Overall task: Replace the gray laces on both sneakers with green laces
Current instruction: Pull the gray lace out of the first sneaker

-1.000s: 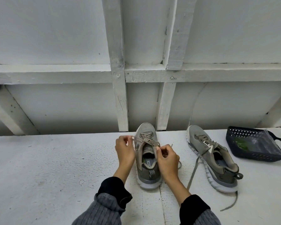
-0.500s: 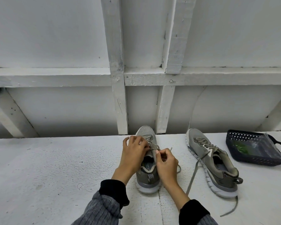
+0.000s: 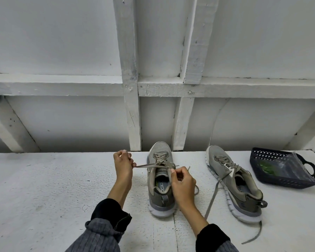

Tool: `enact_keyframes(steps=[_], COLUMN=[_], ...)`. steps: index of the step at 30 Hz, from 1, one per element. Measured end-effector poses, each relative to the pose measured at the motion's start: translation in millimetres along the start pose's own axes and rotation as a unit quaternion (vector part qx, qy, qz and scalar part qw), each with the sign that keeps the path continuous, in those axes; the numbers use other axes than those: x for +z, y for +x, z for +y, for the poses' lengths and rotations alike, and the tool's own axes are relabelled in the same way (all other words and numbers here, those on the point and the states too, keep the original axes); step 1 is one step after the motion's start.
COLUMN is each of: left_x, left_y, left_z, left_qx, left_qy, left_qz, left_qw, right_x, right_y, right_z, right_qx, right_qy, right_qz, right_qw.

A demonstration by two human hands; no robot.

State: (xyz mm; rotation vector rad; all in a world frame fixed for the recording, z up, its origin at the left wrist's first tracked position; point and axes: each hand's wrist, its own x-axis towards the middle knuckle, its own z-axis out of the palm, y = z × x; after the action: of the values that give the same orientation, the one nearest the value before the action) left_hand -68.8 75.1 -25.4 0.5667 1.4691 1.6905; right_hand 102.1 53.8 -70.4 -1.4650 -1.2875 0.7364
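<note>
Sneaker [image 3: 160, 180] toe pts away; L hand [image 3: 123, 165] pinches gray lace [image 3: 145, 166].

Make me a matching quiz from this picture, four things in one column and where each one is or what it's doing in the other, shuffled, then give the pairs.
Column one:
1. left hand
2. right hand
3. right-side sneaker
4. dark basket

Column two:
A. lace trailing loose across the table
B. holds a bag with something green
C. pulls a gray lace out sideways
D. pinches at the eyelets of the middle sneaker

Pairs: 1-C, 2-D, 3-A, 4-B
</note>
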Motion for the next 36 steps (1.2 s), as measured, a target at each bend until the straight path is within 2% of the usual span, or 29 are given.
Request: enact_keyframes(steps=[2, 3, 5, 7, 9, 11, 14, 15, 16, 19, 21, 24, 25, 27, 29, 31, 33, 36], left_x=[-1.6, -2.0, -1.8, 0.1, 2.3, 3.9, 1.6, -2.6, -8.4, -25.5, -28.9, -17.9, -11.7, -1.2, 5.3, 8.4, 8.1, 3.1], left_y=[-7.0, -10.3, -13.7, -13.4, -12.2, -12.9, -10.9, -7.6, -3.3, 2.8, -2.3, -14.0, -16.6, -19.3, -19.0, -17.1, -15.9, -8.1], left_z=[-5.7, -9.3, -14.7, -17.0, -17.3, -18.2, -13.9, -13.7, -15.1, -24.5, -32.2, -34.2, -32.7, -29.9, -29.1, -31.6, -33.2, -36.0], left_qx=[0.11, 0.174, 0.273, 0.336, 0.354, 0.349, 0.246, 0.21, 0.184, 0.098, 0.067, 0.142, 0.169, 0.171, 0.174, 0.196, 0.167, 0.061], left_qy=[0.162, 0.237, 0.384, 0.493, 0.522, 0.5, 0.362, 0.346, 0.377, 0.525, 0.539, 0.461, 0.412, 0.35, 0.366, 0.384, 0.357, 0.269], left_qz=[-0.082, -0.14, -0.224, -0.228, -0.205, -0.188, -0.107, -0.077, -0.058, -0.073, -0.09, -0.099, -0.121, -0.176, -0.19, -0.174, -0.162, -0.158], left_qw=[0.977, 0.946, 0.853, 0.769, 0.748, 0.77, 0.893, 0.911, 0.906, 0.843, 0.835, 0.87, 0.887, 0.904, 0.894, 0.885, 0.905, 0.948], right_x=[-0.1, -0.1, -0.1, 0.0, 0.2, 0.6, 0.3, 0.3, 0.5, 0.3, -0.6, -2.5, -3.3, -3.7, -2.5, -0.7, -0.6, -1.2], right_y=[-0.2, -0.4, 0.1, 0.0, 0.0, 0.2, -0.4, -0.8, -1.0, -0.3, 0.4, 4.8, 7.9, 15.7, 22.2, 26.1, 28.1, 28.0], right_z=[-0.3, -0.3, 0.1, 0.0, 0.1, 0.9, 1.2, 1.0, 1.1, 0.9, 0.6, -4.3, -6.3, -9.1, -10.7, -12.3, -13.1, -10.2], right_qx=[0.0, 0.001, 0.0, -0.001, -0.001, 0.002, 0.001, -0.002, -0.003, -0.002, -0.006, -0.015, -0.022, -0.038, -0.05, -0.06, -0.068, -0.03], right_qy=[-0.003, -0.002, 0.001, 0.002, 0.004, -0.001, -0.001, -0.003, -0.005, -0.005, -0.008, -0.007, -0.013, -0.04, -0.069, -0.101, -0.133, -0.135], right_qz=[0.0, -0.001, -0.001, -0.002, 0.001, 0.004, 0.002, 0.002, 0.003, 0.002, -0.005, -0.037, -0.044, -0.054, -0.067, -0.071, -0.07, -0.051], right_qw=[1.0, 1.0, 1.0, 1.0, 1.0, 1.0, 1.0, 1.0, 1.0, 1.0, 1.0, 0.999, 0.999, 0.997, 0.994, 0.991, 0.986, 0.989])
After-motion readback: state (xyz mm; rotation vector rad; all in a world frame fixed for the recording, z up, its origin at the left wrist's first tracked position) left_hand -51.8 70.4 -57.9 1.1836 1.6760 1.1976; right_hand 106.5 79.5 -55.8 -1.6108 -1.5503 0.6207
